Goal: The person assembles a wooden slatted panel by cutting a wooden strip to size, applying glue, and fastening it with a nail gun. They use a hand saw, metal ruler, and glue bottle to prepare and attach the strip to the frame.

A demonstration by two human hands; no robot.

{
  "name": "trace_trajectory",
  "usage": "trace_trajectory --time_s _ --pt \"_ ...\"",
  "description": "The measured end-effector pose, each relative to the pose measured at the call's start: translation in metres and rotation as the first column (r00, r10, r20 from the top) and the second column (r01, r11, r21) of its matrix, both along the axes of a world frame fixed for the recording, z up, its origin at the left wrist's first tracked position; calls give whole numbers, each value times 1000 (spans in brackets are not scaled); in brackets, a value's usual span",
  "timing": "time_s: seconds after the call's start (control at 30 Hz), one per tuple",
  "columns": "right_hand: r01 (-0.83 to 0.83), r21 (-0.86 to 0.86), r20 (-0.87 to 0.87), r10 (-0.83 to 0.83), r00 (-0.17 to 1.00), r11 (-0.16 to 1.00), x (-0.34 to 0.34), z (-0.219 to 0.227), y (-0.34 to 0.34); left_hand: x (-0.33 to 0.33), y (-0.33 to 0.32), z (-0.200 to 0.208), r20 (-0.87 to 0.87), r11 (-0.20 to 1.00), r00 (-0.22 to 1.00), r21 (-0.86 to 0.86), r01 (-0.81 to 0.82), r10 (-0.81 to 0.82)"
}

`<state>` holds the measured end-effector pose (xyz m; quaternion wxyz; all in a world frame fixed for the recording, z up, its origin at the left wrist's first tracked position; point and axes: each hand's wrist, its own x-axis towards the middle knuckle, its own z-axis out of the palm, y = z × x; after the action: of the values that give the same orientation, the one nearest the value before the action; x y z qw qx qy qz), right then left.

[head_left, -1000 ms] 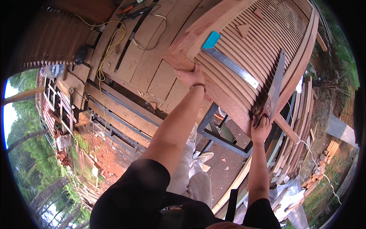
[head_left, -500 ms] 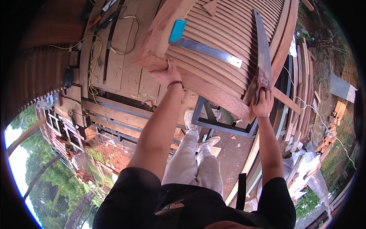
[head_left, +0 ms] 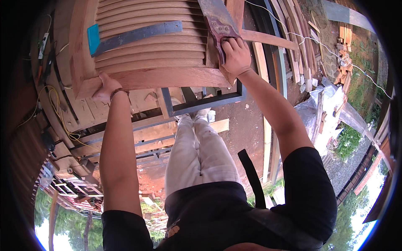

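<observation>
A slatted wooden shutter panel lies in front of me, its near rail toward my body. My left hand grips the panel's near left corner, thumb on top and fingers underneath. At the near right corner, my right hand is wrapped round the worn wooden handle of a handsaw. The saw's blade points away from me along the panel's right side, and the far end is cut off by the picture's edge. Across the slats rests a try square with a turquoise stock and a steel blade.
Below the panel stands a dark metal frame. Planks are stacked at the right, with a white cable running over them. Clear plastic sheeting lies nearer. A yellow cord coils on the left decking.
My view has turned, so the panel, saw and square appear further left and straighter. Both hands keep their holds, the left on the panel corner, the right on the saw handle.
</observation>
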<state>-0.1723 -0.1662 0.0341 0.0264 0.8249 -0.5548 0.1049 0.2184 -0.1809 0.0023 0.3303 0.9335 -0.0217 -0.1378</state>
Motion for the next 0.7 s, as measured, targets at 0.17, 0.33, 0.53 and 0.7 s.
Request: trace_trajectory --time_s 0.17,0.33,0.53,0.7 --pt "14 -17 21 -14 1000 1000 1 -2 3 -1 -2 4 -17 999 1000 42 2 -2" --pt "21 3 38 -21 999 1000 3 -2 1 4 3 5 -42 997 998 -72 40 -43" --pt "28 -29 69 -26 997 999 1 -5 4 15 53 -4 370 736 639 265 623 -675" --pt "40 35 49 -42 998 999 4 0 12 -105 96 16 275 -18 -170 481 877 -946"
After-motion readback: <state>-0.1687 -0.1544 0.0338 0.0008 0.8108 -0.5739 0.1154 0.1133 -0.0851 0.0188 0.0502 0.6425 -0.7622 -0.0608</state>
